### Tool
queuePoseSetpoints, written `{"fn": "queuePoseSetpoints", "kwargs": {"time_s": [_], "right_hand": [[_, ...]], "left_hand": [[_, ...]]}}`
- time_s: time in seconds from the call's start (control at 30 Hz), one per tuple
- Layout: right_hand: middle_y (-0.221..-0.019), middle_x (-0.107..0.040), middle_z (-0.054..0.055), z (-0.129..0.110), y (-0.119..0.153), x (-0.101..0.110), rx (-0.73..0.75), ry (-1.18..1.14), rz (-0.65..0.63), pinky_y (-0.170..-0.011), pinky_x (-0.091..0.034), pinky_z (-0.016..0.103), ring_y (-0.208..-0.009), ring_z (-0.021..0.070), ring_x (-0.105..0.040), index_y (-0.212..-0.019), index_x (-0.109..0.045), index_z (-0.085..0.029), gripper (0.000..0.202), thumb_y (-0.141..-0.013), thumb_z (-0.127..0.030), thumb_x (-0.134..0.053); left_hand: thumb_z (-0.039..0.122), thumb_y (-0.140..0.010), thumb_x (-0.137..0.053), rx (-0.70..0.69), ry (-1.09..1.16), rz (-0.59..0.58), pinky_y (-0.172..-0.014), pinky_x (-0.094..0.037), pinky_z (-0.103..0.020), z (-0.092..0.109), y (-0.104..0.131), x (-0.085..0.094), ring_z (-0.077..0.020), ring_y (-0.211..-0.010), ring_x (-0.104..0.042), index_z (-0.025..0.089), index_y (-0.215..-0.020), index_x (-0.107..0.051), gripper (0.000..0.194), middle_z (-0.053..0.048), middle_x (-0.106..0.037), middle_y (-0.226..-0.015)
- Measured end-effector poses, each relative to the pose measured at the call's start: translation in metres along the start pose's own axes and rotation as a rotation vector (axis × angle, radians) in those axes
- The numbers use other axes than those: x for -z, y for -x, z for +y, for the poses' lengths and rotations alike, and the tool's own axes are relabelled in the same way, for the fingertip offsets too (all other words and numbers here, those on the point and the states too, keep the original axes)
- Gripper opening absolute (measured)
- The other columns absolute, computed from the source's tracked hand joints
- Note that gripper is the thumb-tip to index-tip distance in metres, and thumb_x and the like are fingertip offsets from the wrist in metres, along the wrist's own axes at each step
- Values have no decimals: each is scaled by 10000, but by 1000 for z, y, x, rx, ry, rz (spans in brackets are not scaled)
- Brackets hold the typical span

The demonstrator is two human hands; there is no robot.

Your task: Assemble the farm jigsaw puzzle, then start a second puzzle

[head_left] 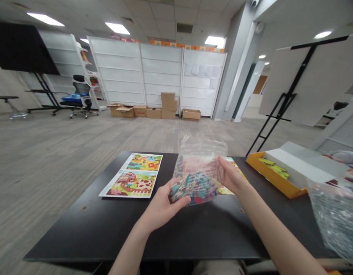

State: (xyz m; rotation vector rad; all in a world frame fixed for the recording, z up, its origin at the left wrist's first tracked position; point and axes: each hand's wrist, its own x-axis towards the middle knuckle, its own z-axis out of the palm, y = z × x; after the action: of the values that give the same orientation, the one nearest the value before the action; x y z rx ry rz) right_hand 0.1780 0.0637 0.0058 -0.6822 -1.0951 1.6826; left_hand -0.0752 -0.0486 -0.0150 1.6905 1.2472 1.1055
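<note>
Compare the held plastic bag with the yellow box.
The plastic bag is see-through; the yellow box is opaque. The left hand and right hand hold the bag; the box rests on the table. The bag contains multicoloured pieces; the box, yellow-green ones. Both contain pieces.

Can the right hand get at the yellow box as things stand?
Probably: no obstacle shows between the right hand and the yellow box, but it is holding the bag.

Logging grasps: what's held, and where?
Clear plastic bag of multicoloured flat pieces: left hand grips its lower left side, thumb in front; right hand holds its right edge.
</note>
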Motion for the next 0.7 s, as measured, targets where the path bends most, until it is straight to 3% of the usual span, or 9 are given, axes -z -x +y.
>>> {"fn": "queuePoseSetpoints", "kwargs": {"time_s": [0.17, 0.33, 0.43, 0.5, 0.6, 0.7], "right_hand": [[-1009, -800, 73, -1, 10, -3, -73, 28, -173, -835, -591, 333, -935, 248, -754, -1014, -776, -209, 425, -686, -452, -893], [-830, -799, 27, 1, 5, 3, -70, 31, -97, -677, -582, 263, -744, 187, -749, -924, -779, -228, 237, -758, -380, -853], [-835, -794, 18, -9, -1, 20, 47, 7, 33, -629, -584, 278, -738, 202, -749, -911, -752, -236, 271, -735, -408, -864], [-825, -786, 1, -19, -6, 38, 178, -8, 187, -638, -594, 292, -765, 210, -751, -912, -727, -246, 279, -728, -403, -866], [-824, -773, -15, -33, -12, 65, 389, -6, 449, -681, -610, 311, -851, 219, -750, -917, -691, -260, 253, -753, -389, -833], [-888, -773, -6, -38, -18, 85, 476, 30, 592, -746, -622, 340, -955, 228, -740, -928, -660, -266, 210, -804, -400, -764]], "left_hand": [[470, -842, -721, 52, 181, -44, -882, -578, -334, 6, -4, -6, -210, -975, -701, 196, -1229, -602, 489, -53, -732, -1098], [440, -815, -750, 63, 282, 12, -922, -573, -367, 11, -16, -17, -238, -1077, -685, 194, -1283, -548, 565, -85, -701, -1202], [444, -811, -749, 80, 426, -8, -950, -571, -402, 13, -23, -12, -274, -1171, -665, 210, -1398, -453, 698, -136, -649, -1332], [469, -821, -726, 83, 396, 38, -979, -561, -423, 12, -26, 1, -287, -1217, -646, 209, -1402, -455, 691, -154, -624, -1377], [537, -834, -665, 63, 100, 169, -1005, -545, -433, 3, -26, 28, -279, -1200, -652, 192, -1242, -578, 541, -134, -664, -1316], [553, -854, -597, 90, -319, 226, -1006, -526, -452, -15, -20, 50, -294, -1154, -661, 191, -1150, -631, 469, -119, -697, -1242]]}}
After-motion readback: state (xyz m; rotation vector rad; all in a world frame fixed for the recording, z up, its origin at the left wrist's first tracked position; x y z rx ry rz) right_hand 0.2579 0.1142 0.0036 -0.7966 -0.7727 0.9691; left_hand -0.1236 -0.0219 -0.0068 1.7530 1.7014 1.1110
